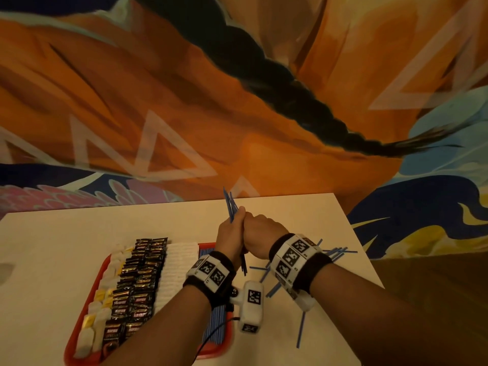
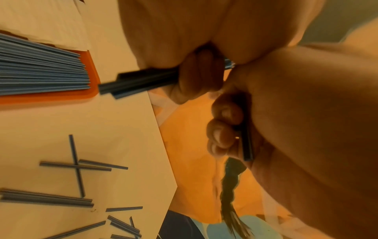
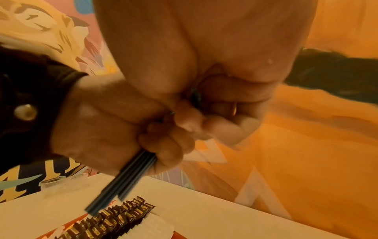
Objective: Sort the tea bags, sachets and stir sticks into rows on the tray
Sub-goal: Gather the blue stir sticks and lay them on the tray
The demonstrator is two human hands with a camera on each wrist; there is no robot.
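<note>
Above the table (image 1: 158, 225), beyond the red tray (image 1: 87, 310), a bundle of blue stir sticks (image 1: 231, 207) is clasped by both curled grips, left hand (image 1: 230, 235) pressed against right hand (image 1: 260, 235). Loose sticks (image 2: 75, 166) are shown scattered only from the left wrist; dark sachets (image 3: 114, 221) from the right.

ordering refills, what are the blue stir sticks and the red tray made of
Blue stir sticks: probably plastic, thin, straight, uniform blue with lengthwise ridges, slight sheen. Red tray: likely moulded plastic, smooth, even colour, rounded raised rim. Neither can be confirmed by look alone.
</note>
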